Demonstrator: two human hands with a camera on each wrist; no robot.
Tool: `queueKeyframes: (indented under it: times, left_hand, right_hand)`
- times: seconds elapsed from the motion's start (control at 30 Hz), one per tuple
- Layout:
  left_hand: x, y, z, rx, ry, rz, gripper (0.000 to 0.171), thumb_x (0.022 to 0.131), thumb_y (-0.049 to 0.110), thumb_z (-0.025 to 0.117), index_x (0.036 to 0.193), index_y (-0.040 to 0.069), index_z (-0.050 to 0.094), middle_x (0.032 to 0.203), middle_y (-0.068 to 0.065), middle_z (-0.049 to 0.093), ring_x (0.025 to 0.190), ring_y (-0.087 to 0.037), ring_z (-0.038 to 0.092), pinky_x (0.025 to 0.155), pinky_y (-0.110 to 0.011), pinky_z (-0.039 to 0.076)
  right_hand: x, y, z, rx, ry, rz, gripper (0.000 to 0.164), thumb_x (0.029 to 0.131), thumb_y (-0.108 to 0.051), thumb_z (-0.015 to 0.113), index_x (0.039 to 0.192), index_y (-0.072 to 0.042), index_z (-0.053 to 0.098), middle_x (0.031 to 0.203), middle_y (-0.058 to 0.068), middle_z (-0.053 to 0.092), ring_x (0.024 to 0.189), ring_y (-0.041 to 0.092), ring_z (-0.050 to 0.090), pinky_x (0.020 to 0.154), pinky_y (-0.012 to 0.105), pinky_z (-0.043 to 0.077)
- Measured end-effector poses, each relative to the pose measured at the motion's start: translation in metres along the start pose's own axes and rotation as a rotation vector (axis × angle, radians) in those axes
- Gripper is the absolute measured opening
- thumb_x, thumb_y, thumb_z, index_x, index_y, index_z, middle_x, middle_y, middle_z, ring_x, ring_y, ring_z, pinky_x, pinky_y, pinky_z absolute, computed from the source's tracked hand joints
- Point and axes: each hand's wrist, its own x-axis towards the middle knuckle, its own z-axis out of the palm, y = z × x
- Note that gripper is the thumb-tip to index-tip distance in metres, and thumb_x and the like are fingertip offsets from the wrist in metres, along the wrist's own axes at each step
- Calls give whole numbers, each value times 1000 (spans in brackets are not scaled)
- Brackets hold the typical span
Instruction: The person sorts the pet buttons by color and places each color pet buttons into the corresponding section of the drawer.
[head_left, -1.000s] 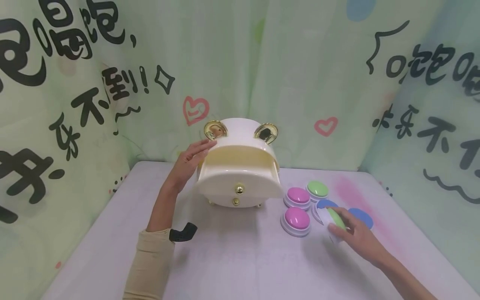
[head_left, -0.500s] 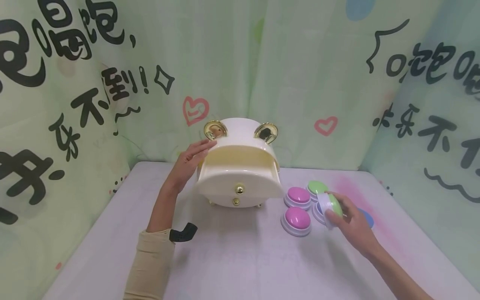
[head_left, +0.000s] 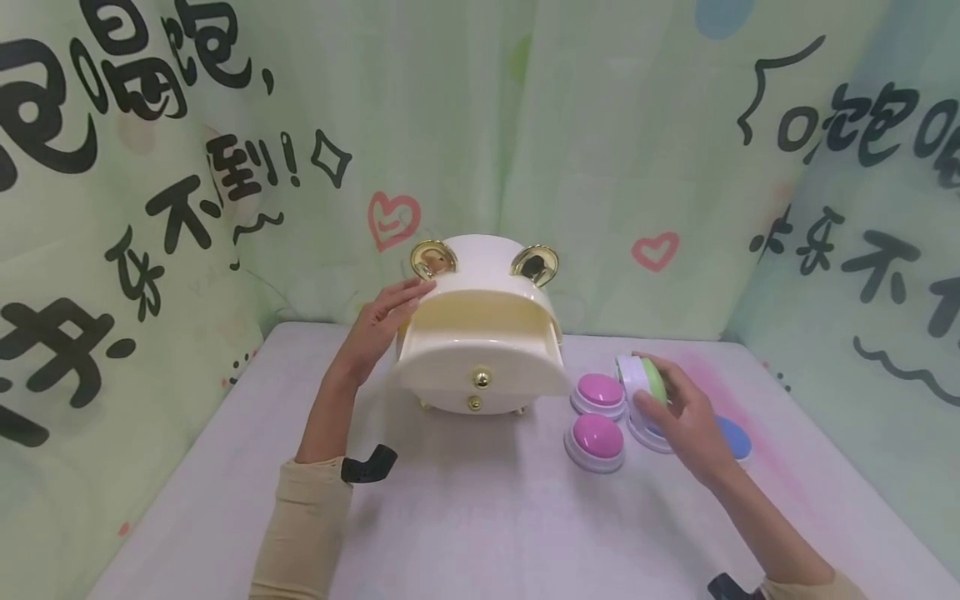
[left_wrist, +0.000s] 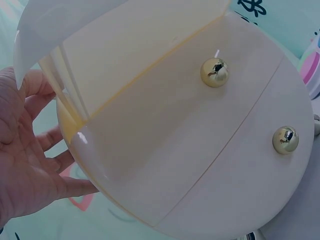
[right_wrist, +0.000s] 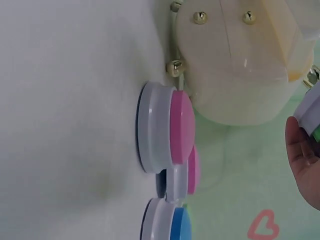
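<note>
A cream cabinet [head_left: 483, 260] with gold knobs and round gold ears stands at the table's middle. Its upper drawer [head_left: 438, 367] is pulled out, and no contents show inside. My left hand [head_left: 377, 329] rests against the cabinet's left side, fingers extended; in the left wrist view they reach behind its edge. My right hand [head_left: 690, 425] grips a green-topped white push button [head_left: 634, 379], tilted on its side above the other buttons. Two pink buttons [head_left: 597, 435] sit left of it, and a blue button [right_wrist: 181, 225] is partly hidden beneath the right hand in the head view.
Another blue button [head_left: 733, 437] lies right of my right hand. A second green button is almost wholly hidden behind the held one. Green curtains [head_left: 600, 167] with black writing and red hearts enclose the white table [head_left: 465, 517] at the back and sides.
My right hand has lifted the green button up and left, from over the blue button towards the cabinet. My left hand has stayed against the cabinet.
</note>
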Motion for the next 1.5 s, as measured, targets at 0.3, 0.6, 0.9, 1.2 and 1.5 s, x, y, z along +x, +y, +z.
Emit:
queueKeyframes:
  times: [0.3,0.6,0.9,1.2,1.5]
  left_hand:
    - [0,0,-2,2,5,-5,39,106,24,54,144,14,61,156,0,45,148,-13,33,122,-48,25]
    - [0,0,-3,4,9,-2,39,107,24,54,143,14,61,156,0,45,148,-14,33,122,-49,25]
    - [0,-1,-1,5,3,-9,38,106,23,54,143,14,62,157,-1,45,149,-15,32,122,-50,23]
    - [2,-1,0,15,6,0,38,106,24,55,142,15,62,156,1,46,148,-15,33,122,-50,24]
    - [1,-2,0,17,4,-2,38,107,24,54,143,14,62,157,-1,45,149,-16,32,122,-51,23]
  right_hand:
    - [14,-23,13,117,26,-68,52,100,-11,57,150,-2,45,131,-14,53,113,2,54,91,9,47]
    - [31,-50,25,208,53,-142,55,97,-8,58,149,-1,45,128,-10,56,106,10,56,83,13,52]
    - [45,-74,36,107,54,-220,68,87,-7,75,149,-10,48,135,2,58,116,8,57,95,15,49]
    - [61,-101,41,-12,54,-393,77,77,-9,85,147,-13,52,133,5,63,112,9,57,86,18,50]
    - [74,-131,48,-72,-17,-457,77,78,-21,88,147,-17,55,138,-1,61,109,14,56,84,32,51]
